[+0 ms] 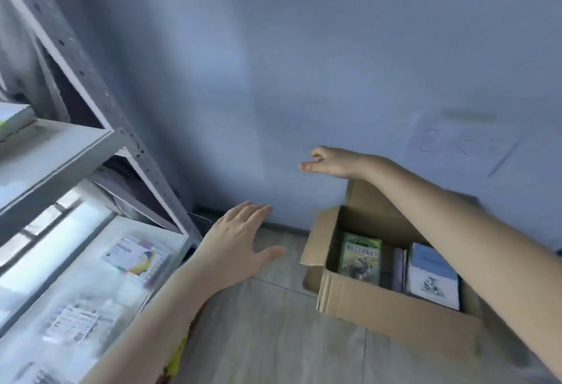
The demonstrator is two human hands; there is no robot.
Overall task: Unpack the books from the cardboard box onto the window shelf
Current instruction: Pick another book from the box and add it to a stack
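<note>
- Box (380, 313): open cardboard on the floor (273, 338), right of centre and close to the wall (273, 64). The corrugated sides look soft, so I would lift the books out rather than drag the box.
- Blue-white book (433, 277): biggest one showing, at the right end of the box, cover facing up. Probably stiff and moderately heavy; best taken by its long edges.
- Green book (360, 257): left end of the box, leaning, glossy cover (may be slippery). A pinch across the top edge should do.
- Thin book (398, 268): wedged between the other two, only its edge visible. Likely light and floppy; easier once a neighbour is out.
- Left hand (240, 240): flat, fingers spread, holding nothing, in the air between shelf and box.
- Right hand (328, 161): loosely curled and empty, up by the wall beyond the box, forearm crossing over it.
- Shelf (54, 146): grey metal rack at left, brightly lit, with printed items on its lower tier.
- Flap (319, 237): stands up on the shelf side of the box and could snag a book carried across.
</note>
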